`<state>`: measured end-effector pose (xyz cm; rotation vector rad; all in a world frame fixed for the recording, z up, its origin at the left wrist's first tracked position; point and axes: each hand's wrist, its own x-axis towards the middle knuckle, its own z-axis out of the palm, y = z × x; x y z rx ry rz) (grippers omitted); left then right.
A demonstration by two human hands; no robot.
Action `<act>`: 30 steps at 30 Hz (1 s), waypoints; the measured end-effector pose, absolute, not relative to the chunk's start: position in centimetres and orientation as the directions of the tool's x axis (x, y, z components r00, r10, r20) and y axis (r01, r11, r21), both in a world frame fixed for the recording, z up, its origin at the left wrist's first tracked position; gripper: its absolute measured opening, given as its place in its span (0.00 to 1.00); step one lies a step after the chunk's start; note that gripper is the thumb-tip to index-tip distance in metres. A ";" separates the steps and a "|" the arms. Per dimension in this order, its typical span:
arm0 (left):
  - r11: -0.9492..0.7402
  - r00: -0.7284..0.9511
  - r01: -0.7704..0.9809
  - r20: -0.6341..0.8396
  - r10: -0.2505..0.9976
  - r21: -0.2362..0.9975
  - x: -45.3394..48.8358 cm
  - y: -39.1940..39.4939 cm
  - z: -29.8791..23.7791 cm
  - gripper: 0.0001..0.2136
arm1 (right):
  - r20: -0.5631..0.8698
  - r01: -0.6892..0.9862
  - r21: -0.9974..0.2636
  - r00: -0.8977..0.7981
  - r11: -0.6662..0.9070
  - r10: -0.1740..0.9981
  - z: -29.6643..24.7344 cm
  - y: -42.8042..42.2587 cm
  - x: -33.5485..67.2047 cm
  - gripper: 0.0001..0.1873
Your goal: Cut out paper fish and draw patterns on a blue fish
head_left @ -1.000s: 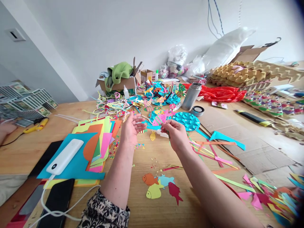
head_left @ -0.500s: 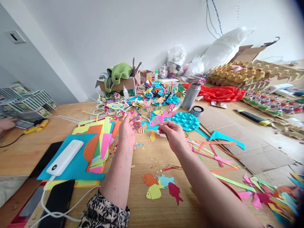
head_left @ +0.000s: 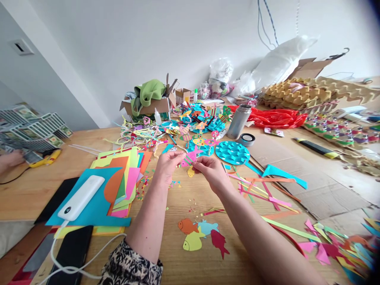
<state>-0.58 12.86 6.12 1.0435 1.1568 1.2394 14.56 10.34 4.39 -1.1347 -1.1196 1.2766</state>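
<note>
Above the middle of the wooden table, my left hand and my right hand meet on a small pink paper fish with striped bands. Both hands pinch it, left from the left side, right from the right side. A small yellow paper fish lies on the table just below them. Nearer to me lie several plain cut-out fish: orange, light blue, yellow and dark red.
A stack of coloured paper sheets with a white power bank lies left. A blue woven paper disc, a metal flask, a tape roll, paper strips and scraps surround my hands. Another person's hand shows far left.
My left hand was open with spread fingers beside the pink fish; it has closed onto the fish. My right hand has brought the fish slightly lower and leftward.
</note>
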 end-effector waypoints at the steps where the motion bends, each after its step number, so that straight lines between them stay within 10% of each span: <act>1: 0.060 -0.017 -0.129 -0.063 0.998 0.990 -0.6 12.9 6.0 0.15 | -0.010 -0.106 -0.994 -0.011 -0.012 1.000 4.3 10.4 14.6 0.12; 30: 0.068 0.004 -0.042 -0.068 0.998 0.997 -0.4 12.8 5.8 0.12 | -0.028 -0.096 -0.995 -0.026 -0.031 0.999 4.4 10.4 14.5 0.11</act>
